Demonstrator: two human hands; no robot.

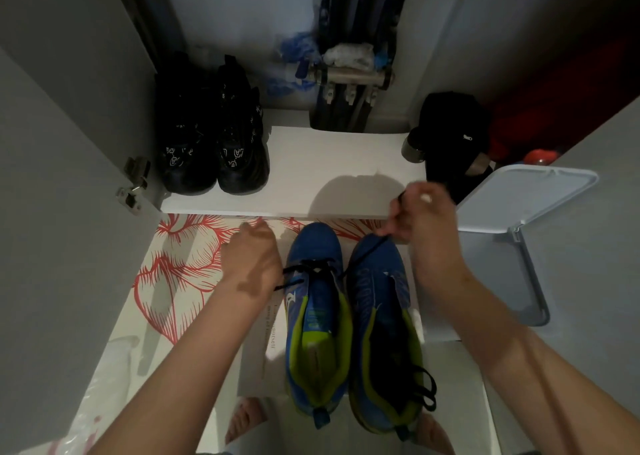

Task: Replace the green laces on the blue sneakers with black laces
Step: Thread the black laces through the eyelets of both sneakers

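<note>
**A:** Entry one, blue sneakers (374, 281)?

**B:** One pair, side by side at 6 o'clock in the view, toes to 12, on a floral sheet (180, 264).

**A:** Black lace (311, 270)?

**B:** Crossed through the front eyelets of the 9 o'clock shoe. One strand runs toward 1 o'clock over the other toe. A spare black lace (424, 383) is bunched at that shoe's heel.

**A:** Hands?

**B:** Right hand (422, 219) pinches the strand, fingers narrow. Left hand (252, 257) is at 9 o'clock beside the lace ends; its grip cannot be told.

**A:** Sundries?

**B:** Black sneakers (214, 142) at 11 o'clock on a white shelf (311, 163).

Lettering on blue sneakers (372, 281) — seemingly illegible
</note>
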